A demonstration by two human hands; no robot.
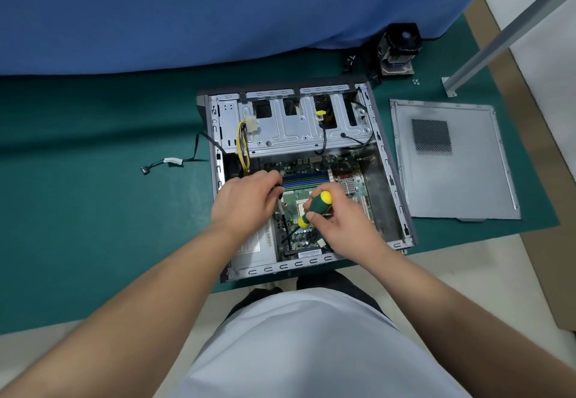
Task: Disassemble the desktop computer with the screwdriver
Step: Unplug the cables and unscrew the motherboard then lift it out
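An open grey metal desktop computer case [311, 179] lies on its side on a dark green mat [93, 179], close to the mat's near edge, with its green motherboard [314, 198] exposed and facing up. The right hand [343, 223] wraps its fingers and thumb around a green-and-yellow-handled screwdriver [314, 209]; the handle tilts up and to the right, and the dark shaft slants down and to the left toward the near part of the board. Where the tip lands is too small to tell. The left hand [246, 201] hovers over the left side of the board beside the blue memory slots [304, 179], fingers curled together on something dark; what they pinch cannot be told. A flat grey metal side panel [452, 160] with a mesh vent lies on the mat just right of the case. A black cooling fan with heatsink [397, 51] stands near the mat's far right corner. A loose black cable [174, 162] lies on the mat left of the case.
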